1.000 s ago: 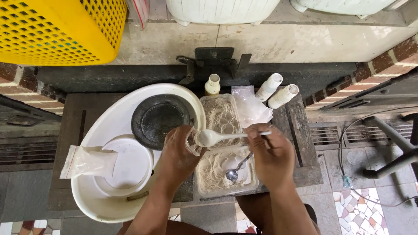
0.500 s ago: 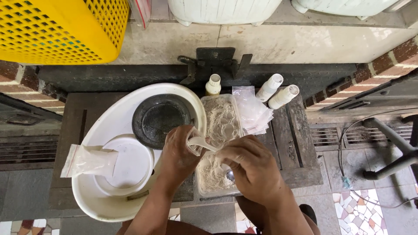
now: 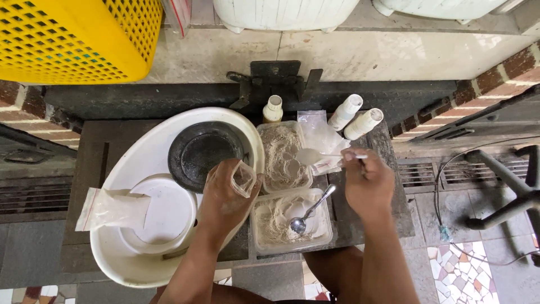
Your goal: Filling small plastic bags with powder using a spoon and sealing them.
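My left hand (image 3: 224, 200) holds a small clear plastic bag (image 3: 244, 178) open at its mouth, over the rim of the white tub (image 3: 129, 169). My right hand (image 3: 367, 181) grips the handle of a white plastic spoon (image 3: 315, 156) whose bowl, heaped with pale powder, hovers over the far clear container of powder (image 3: 283, 155). A near clear container of powder (image 3: 289, 220) lies between my hands with a metal spoon (image 3: 308, 212) resting in it.
Inside the white tub sit a dark round pan (image 3: 203, 151), a white lid (image 3: 166, 211) and a filled powder bag (image 3: 109, 208). Three small bottles (image 3: 353, 117) and spare clear bags (image 3: 320, 135) stand behind the containers. A yellow basket (image 3: 73, 36) is at far left.
My right hand has swung back out to the right with the spoon, after coming across to the bag held in my left hand. The left hand has kept its place.
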